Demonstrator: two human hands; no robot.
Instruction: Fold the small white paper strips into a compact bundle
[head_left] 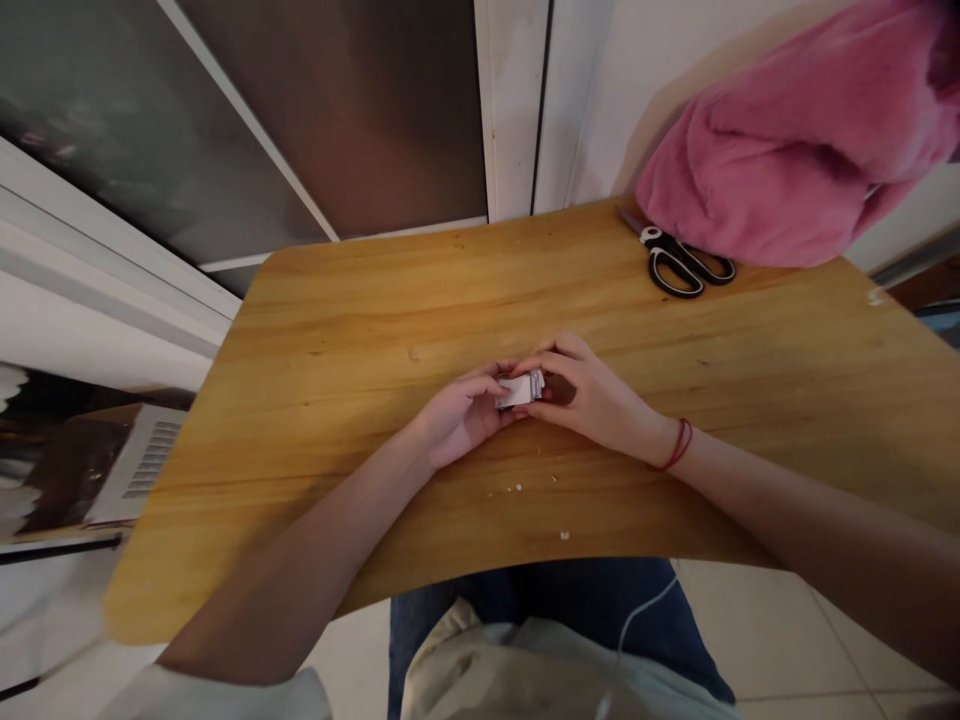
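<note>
Head view: small white object [517, 391], material unclear, over table [375, 320] between near and far edges; left hand [466, 412] grasps one end, right hand [596, 395] pinches the other, apparently to steady it.

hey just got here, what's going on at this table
A person is holding a small whitish object between both hands above the wooden table. The left hand has its left end and the right hand its right end. Tiny pale scraps lie nearer the person. Scissors lie toward the far side, by some pink fluffy fabric.
</note>
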